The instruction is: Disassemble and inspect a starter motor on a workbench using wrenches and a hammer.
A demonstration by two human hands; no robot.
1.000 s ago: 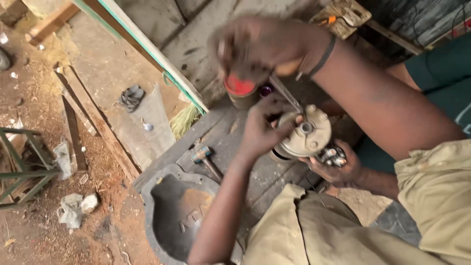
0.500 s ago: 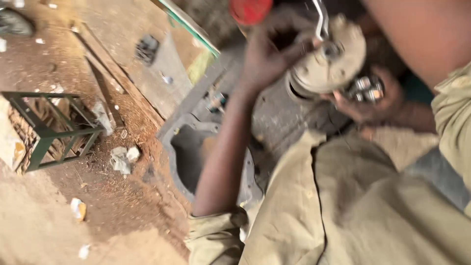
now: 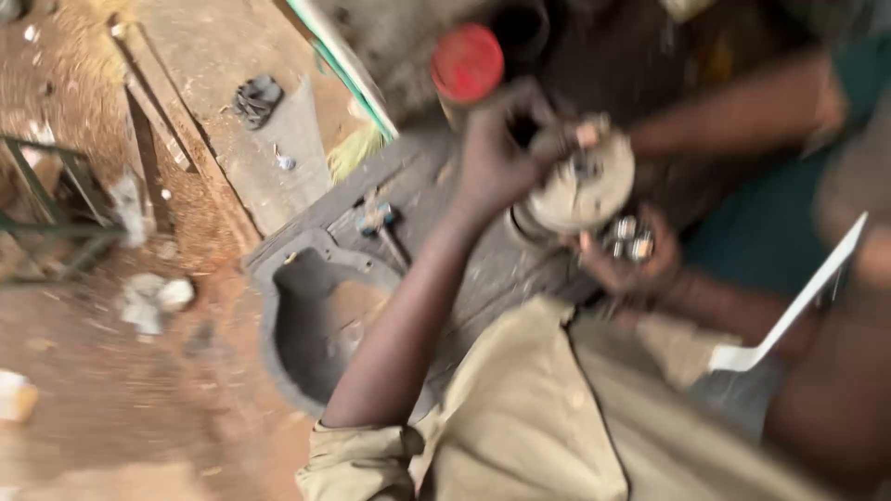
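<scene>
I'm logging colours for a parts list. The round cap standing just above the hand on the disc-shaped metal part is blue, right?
No. In the head view the round cap above the left hand on the disc-shaped metal part is red, not blue.

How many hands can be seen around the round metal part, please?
3. One hand grips the round metal part from the left; one hand cups small metal pieces just below it; another arm's hand, blurred, reaches it from the right.
</scene>
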